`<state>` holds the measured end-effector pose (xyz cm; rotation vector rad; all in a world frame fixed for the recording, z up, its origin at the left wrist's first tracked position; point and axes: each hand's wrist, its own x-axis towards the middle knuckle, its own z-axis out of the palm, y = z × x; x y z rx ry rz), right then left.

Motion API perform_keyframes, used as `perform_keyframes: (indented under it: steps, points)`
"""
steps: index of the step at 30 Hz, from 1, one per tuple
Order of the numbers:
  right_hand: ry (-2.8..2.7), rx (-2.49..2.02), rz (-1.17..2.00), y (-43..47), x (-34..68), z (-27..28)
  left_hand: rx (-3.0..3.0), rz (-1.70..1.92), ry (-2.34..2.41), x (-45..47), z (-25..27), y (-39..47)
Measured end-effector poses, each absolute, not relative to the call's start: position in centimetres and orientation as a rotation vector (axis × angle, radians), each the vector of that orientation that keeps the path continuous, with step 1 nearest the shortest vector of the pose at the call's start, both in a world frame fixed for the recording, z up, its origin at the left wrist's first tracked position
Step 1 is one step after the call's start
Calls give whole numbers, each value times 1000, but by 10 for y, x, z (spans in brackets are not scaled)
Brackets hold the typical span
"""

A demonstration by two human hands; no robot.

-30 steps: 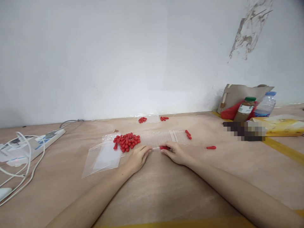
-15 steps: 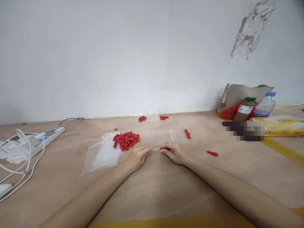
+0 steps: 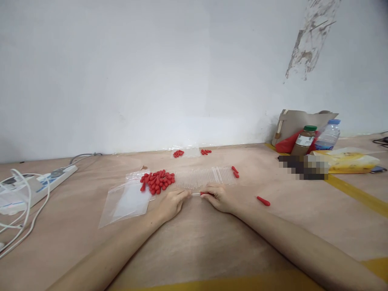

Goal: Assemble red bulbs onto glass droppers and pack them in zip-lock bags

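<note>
On the near side of the row of clear tubes [image 3: 198, 178], the left hand [image 3: 173, 203] pinches a thin tube [image 3: 195, 194] and the right hand [image 3: 218, 199] grips a red bulb [image 3: 203, 193] at its end.

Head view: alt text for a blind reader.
Left hand grips a thin translucent rod; right hand pinches a red teardrop-shaped piece at its other end. Beyond, on a brown tabletop, lie a row of clear thin rods and a pile of red teardrop-shaped pieces.

Both forearms [image 3: 118, 254] slant inward, left hand [image 3: 173, 203] and right hand [image 3: 220, 198] pinching, facing one another, slightly apart
</note>
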<state>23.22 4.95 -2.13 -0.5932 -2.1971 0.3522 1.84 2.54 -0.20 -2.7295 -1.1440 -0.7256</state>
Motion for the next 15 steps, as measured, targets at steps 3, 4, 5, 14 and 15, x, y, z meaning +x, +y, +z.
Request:
perform_keyframes:
  steps: [3, 4, 5, 14, 15]
  points:
    - [-2225, -614, 309, 50, 232, -24, -2734, -740, -1118, 18, -5, 28]
    - [-2235, -620, 292, 51, 232, -24, -2734, -747, -1113, 17, -6, 28]
    - [-2245, -625, 275, 51, 231, -24, -2736, -753, -1109, 17, -7, 29]
    - [-2334, -661, 187, 53, 231, -26, -2706, -716, -1129, 21, -2, 25]
    - [-2340, -660, 180, 53, 231, -25, -2698, -700, -1135, 22, 1, 23]
